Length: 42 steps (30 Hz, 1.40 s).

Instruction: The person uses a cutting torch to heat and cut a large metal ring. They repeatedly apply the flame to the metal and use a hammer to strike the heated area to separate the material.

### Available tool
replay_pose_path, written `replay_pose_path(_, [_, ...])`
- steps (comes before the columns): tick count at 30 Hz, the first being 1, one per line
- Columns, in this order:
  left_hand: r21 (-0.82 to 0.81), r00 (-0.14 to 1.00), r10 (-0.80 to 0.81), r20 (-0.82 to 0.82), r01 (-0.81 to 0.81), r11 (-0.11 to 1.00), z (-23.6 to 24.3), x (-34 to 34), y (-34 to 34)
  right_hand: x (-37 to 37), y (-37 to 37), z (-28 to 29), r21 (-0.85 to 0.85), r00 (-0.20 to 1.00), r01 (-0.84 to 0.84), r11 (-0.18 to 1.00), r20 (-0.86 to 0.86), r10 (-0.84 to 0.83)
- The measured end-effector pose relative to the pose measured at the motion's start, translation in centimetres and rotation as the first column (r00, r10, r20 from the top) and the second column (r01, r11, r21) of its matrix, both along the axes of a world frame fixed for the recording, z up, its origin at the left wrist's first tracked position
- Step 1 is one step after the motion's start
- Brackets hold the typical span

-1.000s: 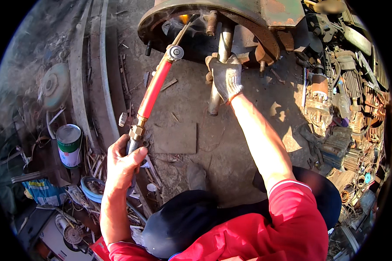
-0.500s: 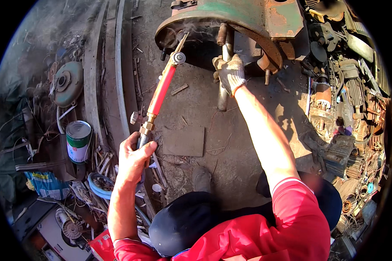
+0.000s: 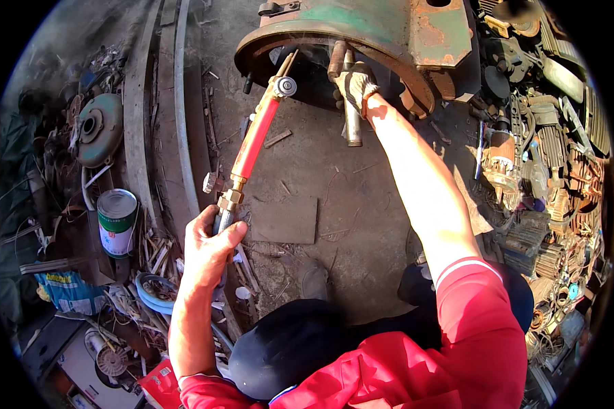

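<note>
My bare left hand (image 3: 211, 242) is closed round the lower end of a cutting torch (image 3: 256, 136) with a red handle and brass fittings. The torch points away from me, its thin tubes ending by the rim of a rusty, green-painted metal housing (image 3: 348, 17). No flame can be made out. My right hand (image 3: 359, 83), in a knit work glove, grips a metal bar (image 3: 353, 126) whose near end sticks out below the glove. A rusty stud (image 3: 336, 60) on the rim stands just left of the bar's upper end. Shadow hides most of the housing's inside.
Metal rails (image 3: 182, 109), a green round casing (image 3: 100, 129) and a green-and-white can (image 3: 117, 221) lie to the left. Scrap motor parts (image 3: 546, 150) are heaped on the right. A flat plate (image 3: 284, 219) rests on the floor between my hands and feet.
My right hand has pushed farther forward with the metal bar, toward the housing. The torch and left hand have barely shifted. Less smoke shows at the housing's rim.
</note>
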<state>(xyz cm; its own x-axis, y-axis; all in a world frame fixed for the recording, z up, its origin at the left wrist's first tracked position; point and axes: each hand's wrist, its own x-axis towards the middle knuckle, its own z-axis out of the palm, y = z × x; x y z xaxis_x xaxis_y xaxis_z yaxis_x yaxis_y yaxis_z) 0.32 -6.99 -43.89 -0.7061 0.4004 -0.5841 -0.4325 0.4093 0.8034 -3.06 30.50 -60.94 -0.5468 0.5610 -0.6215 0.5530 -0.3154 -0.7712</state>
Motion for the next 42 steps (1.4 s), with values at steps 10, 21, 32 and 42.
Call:
replay_pose_path(10, [0.009, 1.0, 0.002, 0.004, -0.002, 1.0, -1.0, 0.3, -0.2, 9.3, -8.4, 1.2, 0.043, 0.945, 0.25, 0.967, -0.227, -0.234])
replay_pose_path(21, [-0.059, 1.0, -0.016, 0.017, 0.017, 0.998, -1.0, 1.7, -0.3, 3.5, -5.5, -4.3, 0.17, 0.996, -0.085, 0.982, 0.006, 0.085])
replay_pose_path(32, [-0.056, 1.0, 0.025, 0.017, -0.024, 0.998, -0.9, 1.9, -1.6, 5.8, -6.9, 2.2, 0.199, 0.936, 0.292, 0.935, -0.259, -0.238])
replay_pose_path(42, [-0.037, 1.0, 0.012, 0.014, -0.012, 0.999, -1.1, 2.3, 0.2, 1.9, -2.1, -0.2, 0.202, 0.998, -0.002, 0.979, -0.058, 0.014])
